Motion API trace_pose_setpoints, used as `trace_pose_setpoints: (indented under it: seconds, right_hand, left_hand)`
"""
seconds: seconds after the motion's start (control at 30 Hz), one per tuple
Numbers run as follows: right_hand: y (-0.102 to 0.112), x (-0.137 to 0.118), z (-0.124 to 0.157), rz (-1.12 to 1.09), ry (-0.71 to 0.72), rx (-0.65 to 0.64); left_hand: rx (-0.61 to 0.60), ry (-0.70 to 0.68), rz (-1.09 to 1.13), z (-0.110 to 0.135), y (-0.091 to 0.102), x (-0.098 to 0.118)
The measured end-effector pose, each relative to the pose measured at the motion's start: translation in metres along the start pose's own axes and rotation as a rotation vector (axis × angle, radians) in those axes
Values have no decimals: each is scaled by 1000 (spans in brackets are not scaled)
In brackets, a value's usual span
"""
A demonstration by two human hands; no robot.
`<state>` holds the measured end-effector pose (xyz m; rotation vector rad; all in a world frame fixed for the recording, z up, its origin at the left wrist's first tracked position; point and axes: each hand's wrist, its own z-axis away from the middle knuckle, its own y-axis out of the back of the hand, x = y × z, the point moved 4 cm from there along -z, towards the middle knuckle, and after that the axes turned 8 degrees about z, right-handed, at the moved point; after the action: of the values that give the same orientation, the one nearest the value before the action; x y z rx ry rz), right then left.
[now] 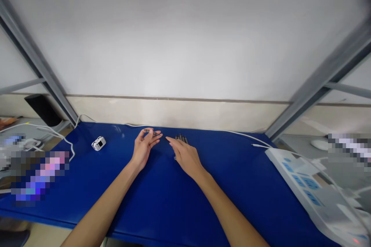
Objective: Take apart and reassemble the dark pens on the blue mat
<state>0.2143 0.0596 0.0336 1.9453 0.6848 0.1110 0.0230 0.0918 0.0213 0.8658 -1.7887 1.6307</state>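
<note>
My left hand (pixel 142 148) is closed around a slim dark pen (pixel 156 134), which lies almost level between thumb and fingers and points toward my right hand. To the right, a short gap away, my right hand (pixel 187 157) has its fingers stretched out to the left, with nothing plainly in them; its palm side is hidden. Several dark pen-like sticks (pixel 181 137) lie side by side on the blue tabletop (pixel 162 208), just behind my right hand, which partly covers them.
A small white device with a dark screen (pixel 98 143) sits at the left. On the right edge lies a large white power strip (pixel 304 185) with blue sockets. A white cable (pixel 232 132) runs along the wall. Left of the table stands a black cylinder (pixel 43 110). Grey metal posts (pixel 307 85) flank both sides.
</note>
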Motion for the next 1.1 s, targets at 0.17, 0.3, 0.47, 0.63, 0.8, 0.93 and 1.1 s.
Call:
trace_pose_setpoints:
  seconds: [0.17,0.3,0.47,0.63,0.8,0.93,1.1]
  right_hand:
    - [-2,2,0,38,12,-1]
    - [-1,2,1,29,14,37]
    - [0,0,1,-15,20,34]
    - [2,0,-1,-49,-28,44]
    - [5,0,-2,-31,-75,41]
    - [6,1,-2,-26,-86,35]
    - [4,0,-2,-22,-81,33]
  left_hand:
    - [14,-19,2,-3,4,1]
    - [15,-22,7,-4,4,1]
    - [-26,13,-10,-1,0,0]
    - [11,-56,-2,-3,4,4]
    - [43,-88,11,-7,9,7]
    - [43,-91,10,-7,9,5]
    - [30,-78,-7,-4,6,6]
